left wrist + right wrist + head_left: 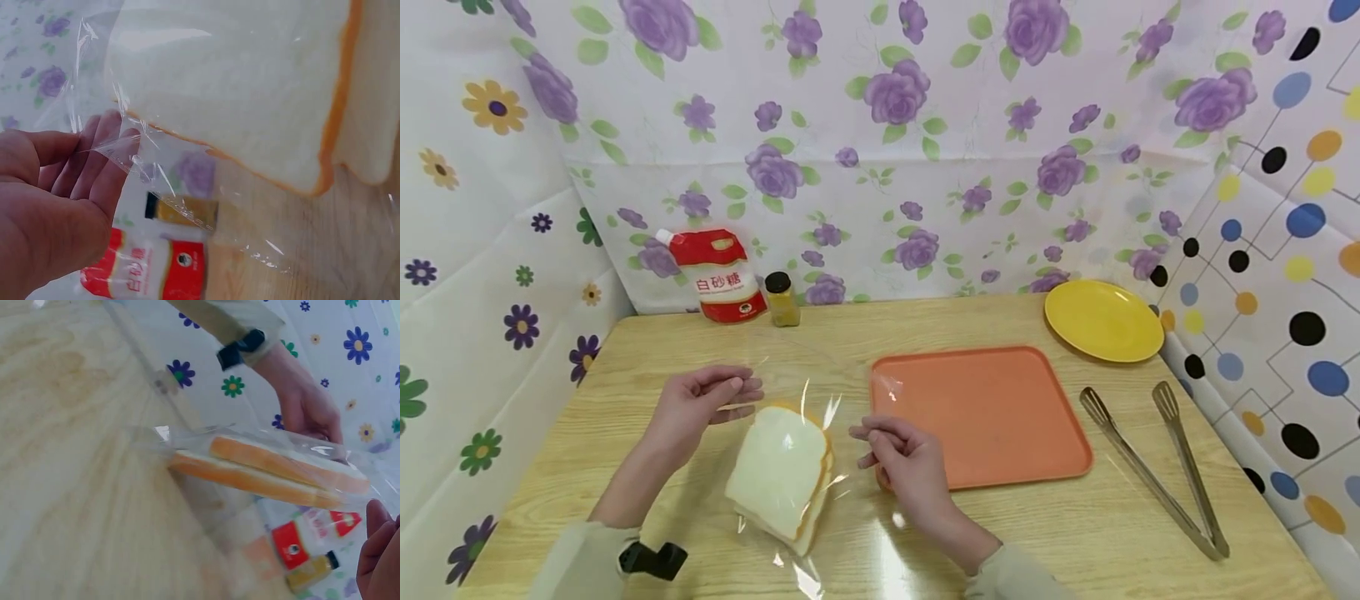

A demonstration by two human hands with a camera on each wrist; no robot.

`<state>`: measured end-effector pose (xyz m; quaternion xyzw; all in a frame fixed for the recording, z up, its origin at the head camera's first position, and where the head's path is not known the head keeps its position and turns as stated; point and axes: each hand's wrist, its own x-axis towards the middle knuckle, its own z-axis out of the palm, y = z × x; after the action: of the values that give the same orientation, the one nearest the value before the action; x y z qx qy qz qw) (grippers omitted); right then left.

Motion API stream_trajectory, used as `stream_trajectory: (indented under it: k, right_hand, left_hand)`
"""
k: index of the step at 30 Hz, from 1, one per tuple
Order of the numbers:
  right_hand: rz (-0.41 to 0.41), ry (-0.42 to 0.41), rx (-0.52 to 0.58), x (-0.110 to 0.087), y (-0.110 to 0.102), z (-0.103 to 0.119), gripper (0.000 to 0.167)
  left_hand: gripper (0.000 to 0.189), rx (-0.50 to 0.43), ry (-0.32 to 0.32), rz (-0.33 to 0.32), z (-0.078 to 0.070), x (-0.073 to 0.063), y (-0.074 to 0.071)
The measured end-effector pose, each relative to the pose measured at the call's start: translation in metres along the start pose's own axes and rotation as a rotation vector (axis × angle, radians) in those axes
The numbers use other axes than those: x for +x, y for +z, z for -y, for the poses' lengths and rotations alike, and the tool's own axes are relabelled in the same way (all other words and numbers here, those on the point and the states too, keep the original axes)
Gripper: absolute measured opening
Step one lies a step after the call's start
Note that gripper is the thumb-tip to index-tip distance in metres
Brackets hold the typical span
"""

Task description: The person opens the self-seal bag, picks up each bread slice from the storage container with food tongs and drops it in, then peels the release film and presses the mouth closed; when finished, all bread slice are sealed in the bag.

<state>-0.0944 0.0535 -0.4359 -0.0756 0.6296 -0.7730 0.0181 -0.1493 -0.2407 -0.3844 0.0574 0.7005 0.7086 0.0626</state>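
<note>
Thin, clear plastic film (140,150) creases sharply and throws bright, glossy glints; under it the bread (778,475) looks matt and soft. The counter (625,367) has a wood-grain surface with a smooth sheen. The tray (992,417) looks like plastic, smooth and nearly matt, while the plate (1105,321) is smooth and glossier. The tongs (1150,478) are smooth, dull-shining metal, the pouch (722,279) slick plastic, the sleeves (583,558) matt cloth.
</note>
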Motion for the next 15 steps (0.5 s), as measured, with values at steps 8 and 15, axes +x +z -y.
stream_trajectory:
  k: [8, 15]
  right_hand:
    - [0.047, -0.291, -0.164, 0.010, -0.022, 0.050, 0.017]
    - [0.010, -0.576, -0.341, 0.029, -0.044, 0.105, 0.016]
  left_hand:
    - [0.024, -0.076, 0.212, -0.098, -0.028, -0.029, 0.025]
    - [0.018, -0.114, 0.552, -0.084, -0.053, -0.036, 0.055]
